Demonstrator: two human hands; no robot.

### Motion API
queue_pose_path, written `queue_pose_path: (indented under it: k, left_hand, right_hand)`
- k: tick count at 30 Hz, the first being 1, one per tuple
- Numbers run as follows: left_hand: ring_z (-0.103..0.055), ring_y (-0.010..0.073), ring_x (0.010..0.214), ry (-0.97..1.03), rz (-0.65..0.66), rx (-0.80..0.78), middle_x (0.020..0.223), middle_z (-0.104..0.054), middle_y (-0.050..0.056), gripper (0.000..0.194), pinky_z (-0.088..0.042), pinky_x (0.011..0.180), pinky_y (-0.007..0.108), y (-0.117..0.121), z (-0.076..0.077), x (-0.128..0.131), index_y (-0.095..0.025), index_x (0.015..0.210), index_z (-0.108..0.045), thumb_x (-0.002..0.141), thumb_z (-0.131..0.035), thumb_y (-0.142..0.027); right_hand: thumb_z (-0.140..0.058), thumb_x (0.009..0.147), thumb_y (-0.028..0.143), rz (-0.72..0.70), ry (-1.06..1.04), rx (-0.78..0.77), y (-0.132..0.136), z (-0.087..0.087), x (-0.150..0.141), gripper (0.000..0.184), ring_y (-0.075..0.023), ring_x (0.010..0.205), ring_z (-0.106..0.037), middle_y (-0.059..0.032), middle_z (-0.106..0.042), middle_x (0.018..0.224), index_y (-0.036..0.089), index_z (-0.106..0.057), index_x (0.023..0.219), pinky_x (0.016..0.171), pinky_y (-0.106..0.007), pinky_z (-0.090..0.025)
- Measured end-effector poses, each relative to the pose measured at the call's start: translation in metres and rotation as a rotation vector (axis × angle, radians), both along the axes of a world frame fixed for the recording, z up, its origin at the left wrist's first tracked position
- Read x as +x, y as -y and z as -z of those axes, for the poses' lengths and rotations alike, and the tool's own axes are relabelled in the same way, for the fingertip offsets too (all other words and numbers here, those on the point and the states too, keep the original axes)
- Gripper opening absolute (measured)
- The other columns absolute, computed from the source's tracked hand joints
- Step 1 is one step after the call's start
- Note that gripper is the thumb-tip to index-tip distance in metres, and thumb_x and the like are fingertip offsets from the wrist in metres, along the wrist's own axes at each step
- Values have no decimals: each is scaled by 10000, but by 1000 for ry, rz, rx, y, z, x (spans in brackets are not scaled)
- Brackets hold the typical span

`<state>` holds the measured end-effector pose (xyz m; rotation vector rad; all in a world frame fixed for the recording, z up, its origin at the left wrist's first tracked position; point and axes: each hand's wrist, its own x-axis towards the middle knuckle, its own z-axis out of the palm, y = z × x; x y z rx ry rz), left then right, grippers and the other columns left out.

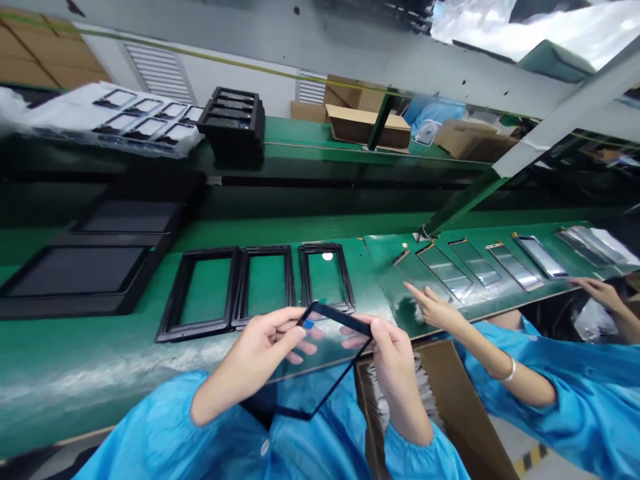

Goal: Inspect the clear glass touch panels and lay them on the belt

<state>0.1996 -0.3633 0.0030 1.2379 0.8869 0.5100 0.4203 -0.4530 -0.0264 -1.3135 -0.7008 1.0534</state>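
Observation:
Both my hands hold a clear glass panel with a black border [343, 317], tilted in front of my body above the bench edge. My left hand [263, 353] grips its upper left corner, thumb in front and fingers seen behind the glass. On the upper right corner, my right hand [393, 357] pinches the border the same way. A small blue tab shows near the left thumb. Just beyond the panel lie three stacks of black rectangular frames: a left stack [175, 300], a middle stack [289, 280] and a right stack [346, 277].
At right, a co-worker's hand [440, 310] reaches over the green bench [370, 267] beside several clear panels [445, 270]. Black trays with dark screens [75, 270] lie left. Below my right arm stands an open cardboard box [460, 407]. A post [465, 200] rises behind the bench.

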Motion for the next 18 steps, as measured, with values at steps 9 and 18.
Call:
queue_pose_path:
  k: [9,18]
  left_hand:
    - [-831,311,856,36,-157,-126,1074,-837,185,537,-692,674,363,19,7,0,-137,1257,-741,897,-795,-531]
    - [-758,305,1186,-249,274,573,1348,-773,43,510,-600,1051,396,-2,-15,-4,-344,1421,-707,913,-756,-351]
  right_hand:
    - [-608,1022,585,41,195,44,1,-11,-5,549,-216,548,-754,-78,-803,659,195,-818,699,570,-301,-621]
    - [-695,983,401,-324,382,51,-10,-30,-17,294,-198,650,-787,-23,-832,734,230,-863,812,656,-270,-618]
